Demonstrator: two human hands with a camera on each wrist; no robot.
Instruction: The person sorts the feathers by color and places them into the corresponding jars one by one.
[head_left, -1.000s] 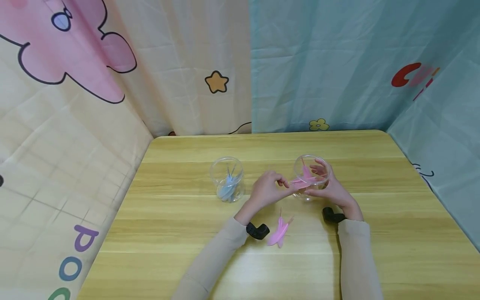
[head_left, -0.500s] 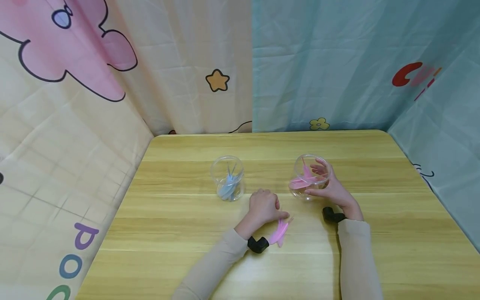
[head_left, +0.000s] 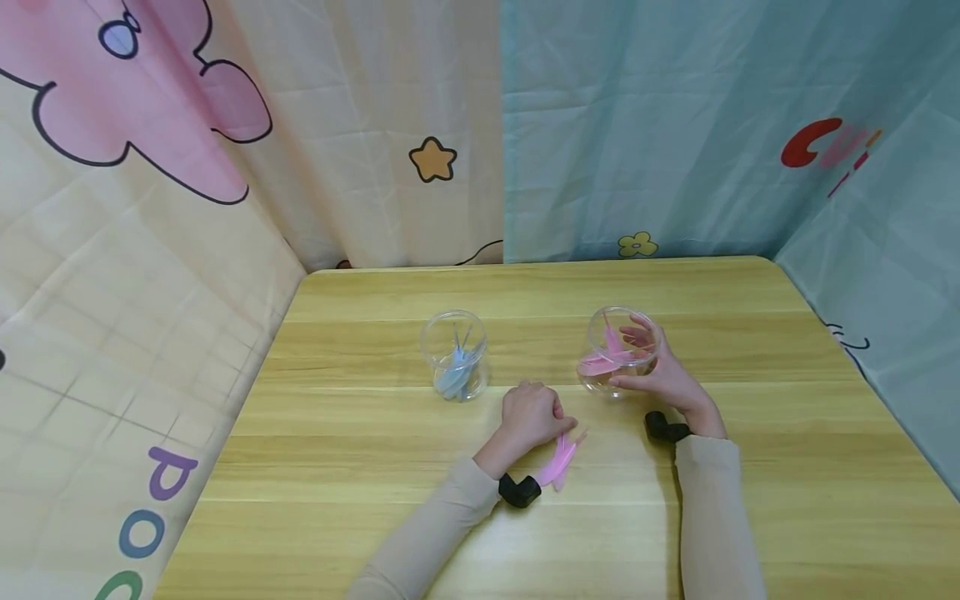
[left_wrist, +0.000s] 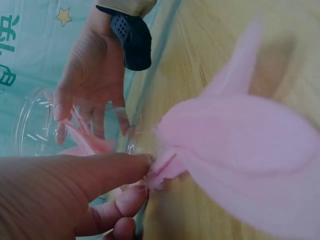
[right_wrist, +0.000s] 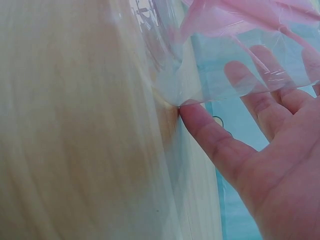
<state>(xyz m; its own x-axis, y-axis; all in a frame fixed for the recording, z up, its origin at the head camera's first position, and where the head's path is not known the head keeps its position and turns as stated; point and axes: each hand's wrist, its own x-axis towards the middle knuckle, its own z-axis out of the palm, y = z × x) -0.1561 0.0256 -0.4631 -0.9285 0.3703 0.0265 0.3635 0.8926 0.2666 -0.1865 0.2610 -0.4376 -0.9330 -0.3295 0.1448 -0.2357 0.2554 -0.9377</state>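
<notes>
My left hand [head_left: 528,415] is low over the table, thumb and index finger pinching the quill end of a pink feather [left_wrist: 245,145]. A second pink feather [left_wrist: 240,65] lies crossed with it on the wood. At the right, my right hand [head_left: 663,371] holds a clear cup [head_left: 600,385], thumb on the near side and fingers round the far side. The cup stands upright with pink feathers [head_left: 606,362] inside. In the right wrist view the thumb [right_wrist: 215,135] touches the transparent wall, and the other fingers show through it.
A second clear cup [head_left: 480,385] holding light blue feathers [head_left: 456,377] stands to the left on the wooden table [head_left: 337,467]. Printed curtains [head_left: 360,100] hang behind the table and along both sides.
My left hand has drawn back from the right cup toward the feathers on the table, its thumb and index finger now at their quills. The right hand stays on its cup.
</notes>
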